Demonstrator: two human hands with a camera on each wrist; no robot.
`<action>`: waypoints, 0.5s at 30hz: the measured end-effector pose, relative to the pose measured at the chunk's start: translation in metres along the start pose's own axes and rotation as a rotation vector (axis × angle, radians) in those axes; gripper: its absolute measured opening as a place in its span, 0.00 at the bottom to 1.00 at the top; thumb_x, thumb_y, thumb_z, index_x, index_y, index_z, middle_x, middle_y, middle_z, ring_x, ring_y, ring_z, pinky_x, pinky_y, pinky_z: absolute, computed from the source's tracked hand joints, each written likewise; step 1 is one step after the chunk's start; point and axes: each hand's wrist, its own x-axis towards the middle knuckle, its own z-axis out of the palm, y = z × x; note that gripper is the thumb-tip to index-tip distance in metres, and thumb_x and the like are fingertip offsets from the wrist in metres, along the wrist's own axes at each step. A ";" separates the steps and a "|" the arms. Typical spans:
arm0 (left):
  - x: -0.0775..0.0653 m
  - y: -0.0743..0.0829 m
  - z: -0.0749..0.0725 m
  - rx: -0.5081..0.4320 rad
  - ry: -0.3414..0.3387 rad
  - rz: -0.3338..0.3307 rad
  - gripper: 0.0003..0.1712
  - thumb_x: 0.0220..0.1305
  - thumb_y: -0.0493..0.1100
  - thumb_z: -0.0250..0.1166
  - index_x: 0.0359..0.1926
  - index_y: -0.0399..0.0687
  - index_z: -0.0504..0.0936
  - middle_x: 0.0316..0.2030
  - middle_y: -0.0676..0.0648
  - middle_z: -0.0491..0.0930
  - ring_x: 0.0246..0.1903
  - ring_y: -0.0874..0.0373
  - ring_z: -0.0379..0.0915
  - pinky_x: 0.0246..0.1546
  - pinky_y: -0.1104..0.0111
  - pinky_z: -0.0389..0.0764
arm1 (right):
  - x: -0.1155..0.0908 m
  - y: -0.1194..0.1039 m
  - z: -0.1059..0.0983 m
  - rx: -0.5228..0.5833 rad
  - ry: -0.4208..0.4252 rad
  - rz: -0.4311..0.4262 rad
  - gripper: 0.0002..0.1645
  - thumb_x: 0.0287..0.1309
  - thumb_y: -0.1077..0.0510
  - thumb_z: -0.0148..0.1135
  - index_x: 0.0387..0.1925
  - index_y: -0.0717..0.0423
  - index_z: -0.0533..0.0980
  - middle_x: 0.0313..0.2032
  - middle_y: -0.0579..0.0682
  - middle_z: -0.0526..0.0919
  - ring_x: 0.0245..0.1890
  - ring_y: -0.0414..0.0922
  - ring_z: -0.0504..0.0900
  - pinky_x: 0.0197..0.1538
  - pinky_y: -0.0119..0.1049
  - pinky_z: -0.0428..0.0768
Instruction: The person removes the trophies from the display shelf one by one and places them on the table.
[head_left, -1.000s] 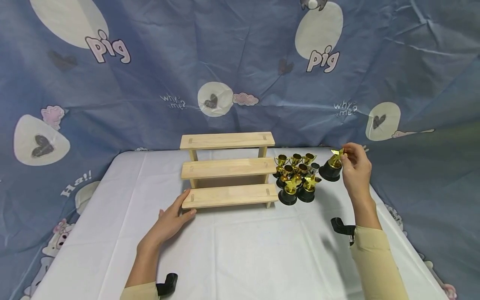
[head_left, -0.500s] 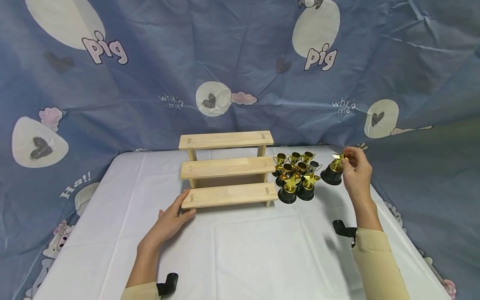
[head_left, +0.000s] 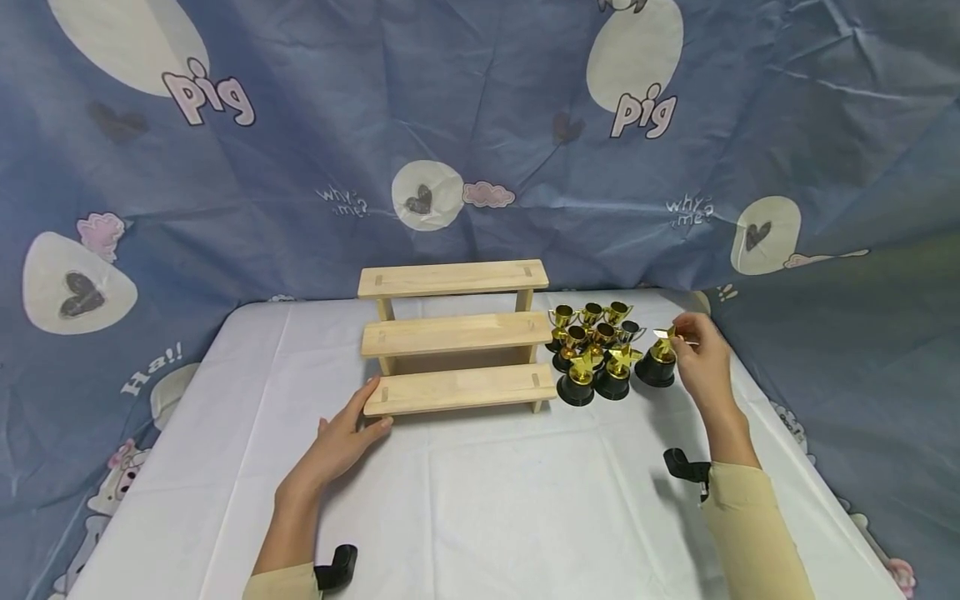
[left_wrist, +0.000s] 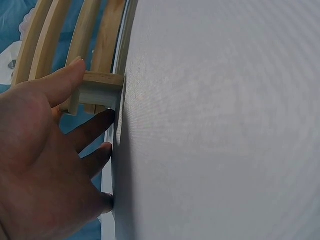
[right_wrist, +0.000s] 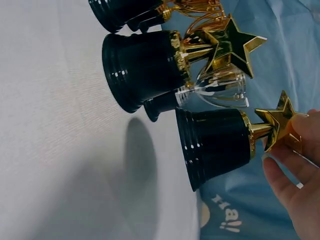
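Observation:
A three-step wooden display stand [head_left: 459, 390] stands toward the back of the table. My left hand [head_left: 341, 446] holds the left end of its lowest step, thumb along the front edge; in the left wrist view the other fingers [left_wrist: 97, 159] are spread beside it. With thumb and fingertips, my right hand [head_left: 705, 362] pinches the gold star of a black-based star trophy [head_left: 657, 367]. It is upright just right of the other trophies; whether its base touches the table, I cannot tell. Beside it are two more star trophies [head_left: 615, 375] in front of several cup trophies [head_left: 591, 315].
A white cloth [head_left: 495, 500] covers the table. Blue printed fabric [head_left: 300, 167] hangs directly behind the stand and down both sides. The trophy group sits close against the stand's right end. One cup trophy [right_wrist: 222, 87] is silver.
My right hand has brought the star trophy toward me and slightly left, nearer to the front star trophies. My left hand and the stand have stayed in place.

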 end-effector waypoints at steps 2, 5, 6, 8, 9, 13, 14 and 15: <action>0.000 0.000 0.000 0.003 0.000 -0.001 0.46 0.71 0.60 0.58 0.80 0.63 0.43 0.79 0.41 0.47 0.77 0.34 0.40 0.65 0.27 0.20 | -0.001 0.003 0.001 0.004 -0.022 -0.005 0.15 0.64 0.70 0.54 0.52 0.61 0.73 0.49 0.60 0.82 0.46 0.40 0.77 0.45 0.20 0.71; 0.001 0.000 -0.001 0.006 0.002 -0.001 0.45 0.71 0.60 0.58 0.80 0.64 0.44 0.79 0.41 0.47 0.77 0.34 0.40 0.65 0.27 0.20 | -0.002 0.008 0.004 -0.008 -0.054 0.002 0.14 0.65 0.69 0.55 0.52 0.62 0.73 0.48 0.60 0.81 0.46 0.41 0.77 0.46 0.20 0.71; 0.001 0.000 -0.001 0.006 0.002 -0.001 0.45 0.71 0.60 0.58 0.80 0.64 0.44 0.79 0.41 0.47 0.77 0.34 0.40 0.65 0.27 0.20 | -0.003 0.010 0.005 -0.011 -0.063 0.007 0.14 0.65 0.69 0.55 0.52 0.62 0.73 0.48 0.59 0.81 0.46 0.42 0.77 0.46 0.21 0.71; 0.001 0.000 0.000 0.005 0.001 -0.002 0.45 0.71 0.60 0.58 0.80 0.64 0.44 0.79 0.41 0.47 0.77 0.34 0.40 0.65 0.27 0.20 | -0.004 0.012 0.006 -0.016 -0.076 0.019 0.14 0.66 0.69 0.55 0.52 0.62 0.73 0.48 0.59 0.81 0.47 0.43 0.77 0.47 0.22 0.71; 0.001 0.000 0.000 0.005 0.001 -0.002 0.45 0.71 0.60 0.58 0.80 0.64 0.44 0.79 0.41 0.48 0.77 0.34 0.40 0.65 0.27 0.20 | -0.005 0.013 0.007 -0.016 -0.081 0.026 0.14 0.66 0.69 0.55 0.52 0.62 0.73 0.48 0.59 0.81 0.48 0.44 0.77 0.47 0.22 0.72; 0.001 -0.001 0.000 0.004 -0.002 -0.003 0.46 0.71 0.60 0.58 0.80 0.64 0.44 0.79 0.41 0.48 0.77 0.33 0.40 0.65 0.27 0.20 | -0.006 0.014 0.008 -0.020 -0.101 0.035 0.14 0.66 0.69 0.55 0.52 0.62 0.72 0.50 0.60 0.80 0.51 0.49 0.78 0.48 0.26 0.73; 0.001 -0.001 0.000 0.005 -0.002 -0.003 0.46 0.71 0.60 0.58 0.80 0.64 0.44 0.79 0.40 0.48 0.77 0.33 0.40 0.65 0.27 0.20 | -0.006 0.014 0.008 -0.021 -0.106 0.036 0.14 0.66 0.69 0.54 0.52 0.61 0.72 0.50 0.60 0.80 0.52 0.50 0.79 0.48 0.26 0.73; 0.001 -0.001 0.000 0.004 0.000 -0.002 0.46 0.71 0.60 0.58 0.80 0.64 0.44 0.79 0.40 0.48 0.77 0.33 0.40 0.65 0.27 0.20 | -0.006 0.013 0.008 -0.024 -0.110 0.035 0.14 0.66 0.69 0.54 0.52 0.61 0.72 0.50 0.61 0.80 0.52 0.51 0.79 0.48 0.27 0.73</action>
